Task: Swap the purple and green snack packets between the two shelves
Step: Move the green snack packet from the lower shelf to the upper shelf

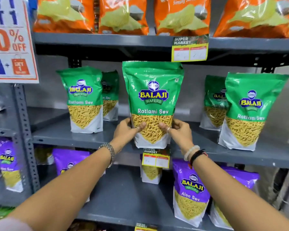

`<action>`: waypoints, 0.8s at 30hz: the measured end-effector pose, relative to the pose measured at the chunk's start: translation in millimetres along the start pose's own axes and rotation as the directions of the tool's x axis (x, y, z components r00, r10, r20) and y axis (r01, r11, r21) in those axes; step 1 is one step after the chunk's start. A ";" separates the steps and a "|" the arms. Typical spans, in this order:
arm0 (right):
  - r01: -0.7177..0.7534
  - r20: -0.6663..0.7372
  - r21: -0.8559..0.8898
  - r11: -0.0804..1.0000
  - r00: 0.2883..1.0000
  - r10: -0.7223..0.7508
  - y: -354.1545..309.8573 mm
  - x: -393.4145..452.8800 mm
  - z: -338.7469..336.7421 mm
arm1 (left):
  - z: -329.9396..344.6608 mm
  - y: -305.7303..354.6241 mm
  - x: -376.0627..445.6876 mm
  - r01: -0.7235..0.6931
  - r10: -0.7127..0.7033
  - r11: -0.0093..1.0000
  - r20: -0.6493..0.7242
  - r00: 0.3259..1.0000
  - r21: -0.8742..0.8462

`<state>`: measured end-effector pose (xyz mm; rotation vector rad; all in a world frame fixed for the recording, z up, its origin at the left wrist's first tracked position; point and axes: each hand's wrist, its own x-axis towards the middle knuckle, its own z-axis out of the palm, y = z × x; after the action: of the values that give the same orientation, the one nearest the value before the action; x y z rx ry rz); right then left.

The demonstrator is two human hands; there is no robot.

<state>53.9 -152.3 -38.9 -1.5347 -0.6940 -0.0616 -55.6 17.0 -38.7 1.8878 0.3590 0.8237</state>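
Observation:
A green Ratlami Sev packet [153,90] is held upright in front of the middle shelf [77,137], its base just past the shelf's front edge. My left hand [127,130] grips its lower left side and my right hand [179,130] its lower right side, thumbs on the front. More green packets stand on the same shelf: two at the left [83,99] and two at the right [252,110]. Purple Aloo Sev packets stand on the lower shelf [123,194], one at the left [68,160] behind my left forearm, two at the right [190,190].
Orange chip bags [122,15] fill the top shelf. A discount sign [10,40] hangs at the upper left. Yellow price tags [189,49] hang from shelf edges. A purple packet [7,162] stands in the neighbouring rack at the left. A small packet [150,174] stands behind the lower tag.

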 end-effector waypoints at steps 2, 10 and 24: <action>-0.032 -0.002 -0.013 0.999 0.999 0.032 8.9 12.0 -1.6 | 9.9 -1.3 7.1 0.009 -0.009 1.000 0.026 1.000 0.015; -0.103 -0.062 0.026 0.994 0.993 0.105 37.4 49.8 -1.4 | 34.7 -22.2 55.4 0.062 -0.064 0.998 0.102 0.993 0.023; -0.068 0.043 0.112 0.991 0.997 0.064 71.0 54.1 -6.9 | 56.8 -36.7 57.2 0.033 -0.005 0.972 0.121 0.993 -0.233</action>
<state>132.6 -132.7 -77.1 -1.4515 -0.6664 0.0577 28.5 27.7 -64.3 1.7002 0.1954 0.7038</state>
